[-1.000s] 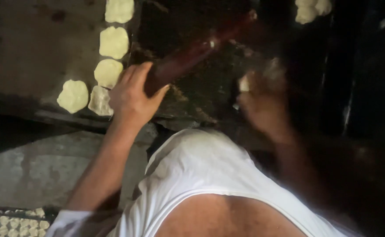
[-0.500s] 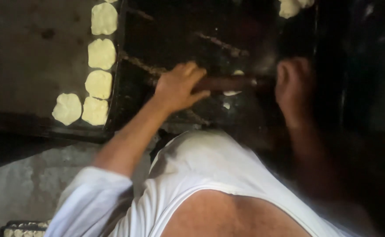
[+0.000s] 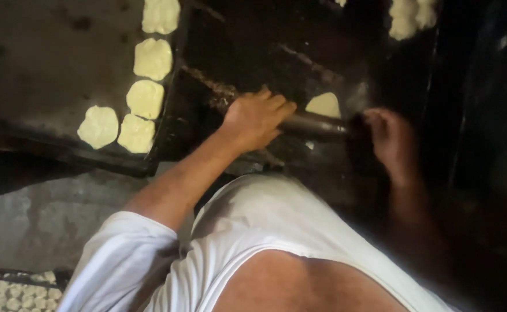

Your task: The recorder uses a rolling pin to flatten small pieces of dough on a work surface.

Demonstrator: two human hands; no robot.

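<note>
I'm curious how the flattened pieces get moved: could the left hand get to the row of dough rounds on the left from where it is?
Probably yes. The left hand grips the rolling pin, and the dough rounds lie just to its left with only dark bare board between; it would have to let go first.

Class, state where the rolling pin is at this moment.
In the head view the rolling pin lies just right of centre on the dark work surface, gripped between the left hand and right hand, over a dough piece.

view: we have one head camera
facing: we look steeply down, past our chest, at the worktop (image 3: 45, 63)
nearness: close
</note>
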